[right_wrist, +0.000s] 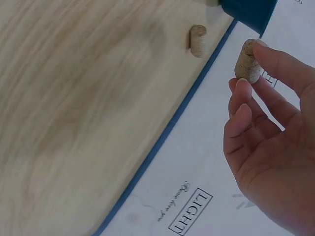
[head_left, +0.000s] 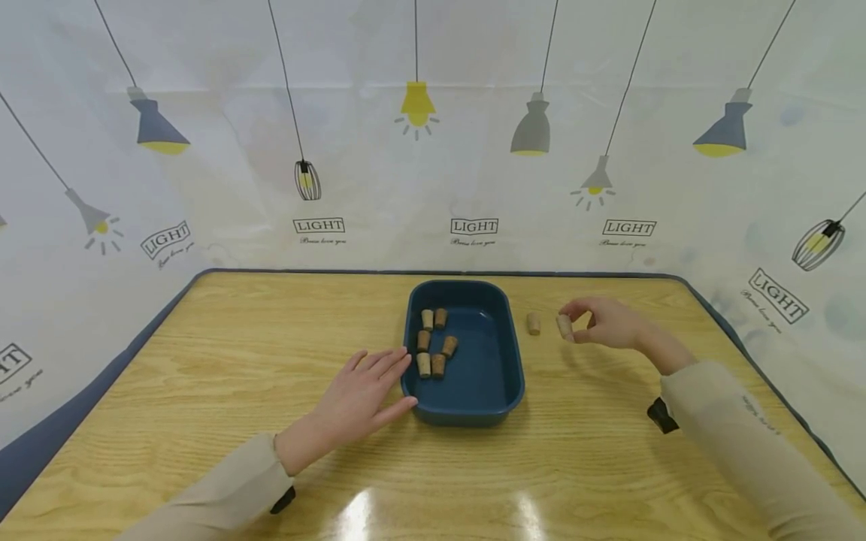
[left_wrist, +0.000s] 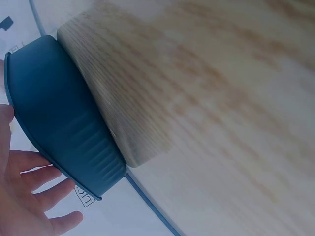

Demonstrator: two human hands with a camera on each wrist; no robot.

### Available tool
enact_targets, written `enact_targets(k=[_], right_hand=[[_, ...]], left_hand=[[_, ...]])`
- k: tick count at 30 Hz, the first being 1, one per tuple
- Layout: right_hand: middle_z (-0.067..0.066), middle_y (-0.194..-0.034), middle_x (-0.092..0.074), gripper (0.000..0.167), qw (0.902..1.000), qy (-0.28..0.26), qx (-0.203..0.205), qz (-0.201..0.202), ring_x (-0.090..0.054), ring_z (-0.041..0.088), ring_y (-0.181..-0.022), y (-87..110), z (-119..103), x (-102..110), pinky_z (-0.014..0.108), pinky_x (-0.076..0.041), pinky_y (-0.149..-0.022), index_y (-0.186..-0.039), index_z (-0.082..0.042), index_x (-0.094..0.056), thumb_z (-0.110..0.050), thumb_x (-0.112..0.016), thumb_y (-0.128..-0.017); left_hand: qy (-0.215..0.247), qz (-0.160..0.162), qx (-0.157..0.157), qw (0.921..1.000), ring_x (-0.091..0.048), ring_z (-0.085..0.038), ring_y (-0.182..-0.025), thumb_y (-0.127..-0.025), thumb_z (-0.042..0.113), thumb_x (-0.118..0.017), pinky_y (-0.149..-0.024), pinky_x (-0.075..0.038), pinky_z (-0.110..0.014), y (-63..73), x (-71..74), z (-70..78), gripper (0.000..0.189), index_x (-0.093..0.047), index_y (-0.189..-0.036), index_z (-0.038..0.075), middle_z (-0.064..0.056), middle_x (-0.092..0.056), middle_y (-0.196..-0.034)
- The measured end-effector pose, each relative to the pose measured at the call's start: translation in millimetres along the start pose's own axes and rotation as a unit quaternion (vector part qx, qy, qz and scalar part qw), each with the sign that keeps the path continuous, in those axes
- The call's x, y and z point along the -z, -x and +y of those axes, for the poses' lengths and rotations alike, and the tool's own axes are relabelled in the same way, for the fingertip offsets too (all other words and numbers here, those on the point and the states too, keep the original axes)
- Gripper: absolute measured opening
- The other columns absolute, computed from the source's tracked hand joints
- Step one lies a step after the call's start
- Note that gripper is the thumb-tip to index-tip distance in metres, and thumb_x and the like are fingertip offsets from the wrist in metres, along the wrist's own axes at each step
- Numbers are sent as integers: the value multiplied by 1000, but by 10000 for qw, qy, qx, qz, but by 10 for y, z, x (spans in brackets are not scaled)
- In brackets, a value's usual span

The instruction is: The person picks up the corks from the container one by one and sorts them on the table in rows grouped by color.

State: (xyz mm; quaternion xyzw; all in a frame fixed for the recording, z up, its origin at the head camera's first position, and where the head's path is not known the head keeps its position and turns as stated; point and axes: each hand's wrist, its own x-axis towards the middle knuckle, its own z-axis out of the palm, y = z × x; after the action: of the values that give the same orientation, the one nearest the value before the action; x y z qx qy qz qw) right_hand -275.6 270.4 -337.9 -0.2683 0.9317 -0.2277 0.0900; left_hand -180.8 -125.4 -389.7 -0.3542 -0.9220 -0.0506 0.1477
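Spreading behind everything, a white backdrop printed with hanging lamps frames the wood-grained table. A dark blue tray rests on the table, between the two hands. The left hand, fingers extended and grasping nothing, touches the tray's left rim. Right of the tray, the right hand pinches a pale cork; it sits at the tips of thumb and fingers, out ahead of the palm, on the side facing the tray. Near that grip, between it and the tray, a loose cork rests on the table. Inside the tray, six corks, some pale, some browner, form three rough pairs towards the left.
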Motion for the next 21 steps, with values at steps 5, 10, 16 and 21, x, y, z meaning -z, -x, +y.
enact_targets(k=[5, 10, 16, 21], right_hand=[[16, -102, -54, 42, 9999, -52, -29, 108, -53, 22, -79, 24, 95, -96, 35, -44, -67, -116, 5, -51, -14, -64, -81], [17, -100, -55, 40, 9995, -158, 21, 270, -54, 27, -80, 24, 176, -196, 35, -44, -66, -114, 7, -52, -11, -64, -80], [17, -100, -55, 38, 9989, -221, -157, 372, -54, 29, -81, -1, 298, -305, 36, -44, -67, -113, 6, -53, -11, -63, -80], [19, -103, -53, 39, 9975, -370, -407, 441, -51, 30, -86, -14, 354, -343, 38, -43, -69, -115, 5, -52, -11, -62, -81]], left_hand=[[-16, -18, 3, 10000, -38, -24, -118, -90, 50, -40, -95, -27, -47, -1, 0, -1, 61, -45, -130, 5, -8, -39, -134], [-44, -14, 21, 10000, -38, -23, -118, -90, 50, -39, -95, -27, -47, -2, -4, -2, 61, -44, -130, 5, -8, -39, -134], [-108, -43, 17, 9999, -38, -23, -118, -90, 52, -37, -95, -27, -47, 0, -17, -2, 63, -44, -130, 5, -8, -39, -134], [-117, -19, 27, 9999, -38, -23, -118, -89, 52, -37, -95, -27, -47, 0, -19, -1, 63, -45, -130, 5, -8, -39, -134]])
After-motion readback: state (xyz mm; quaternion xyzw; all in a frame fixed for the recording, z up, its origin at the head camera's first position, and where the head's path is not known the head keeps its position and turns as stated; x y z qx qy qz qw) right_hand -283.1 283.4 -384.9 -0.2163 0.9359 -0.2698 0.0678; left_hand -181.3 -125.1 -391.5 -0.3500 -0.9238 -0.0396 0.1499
